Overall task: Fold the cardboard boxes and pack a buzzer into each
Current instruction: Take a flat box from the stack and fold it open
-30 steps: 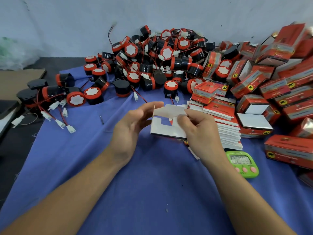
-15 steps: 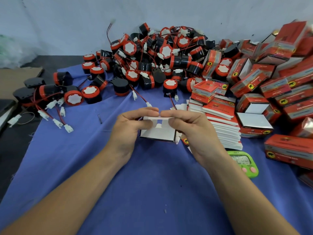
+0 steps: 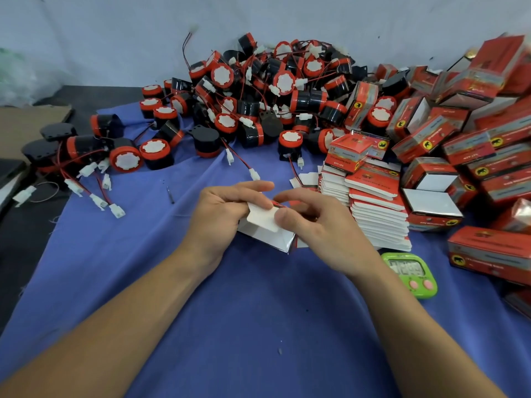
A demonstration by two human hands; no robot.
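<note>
Both hands were closed on one half-made box [image 3: 267, 239]. The left hand [image 3: 221, 214] curled round its left end, and the right hand [image 3: 319, 225] pinched the right end, thumb pressing a white flap [image 3: 261, 221] down. The box was held just above the blue cloth [image 3: 258, 326], in front of the heap of buzzers [image 3: 309, 100] and beside the stack of flat boxes [image 3: 379, 225].

The step in hand looked like closing one end. Next, the flap would need tucking fully in, then a buzzer fetched for the other end. The box's long axis ran left to right, dipping slightly rightward, with the flapped face turned up toward the person. A green timer [image 3: 409, 271] lay to the right.
</note>
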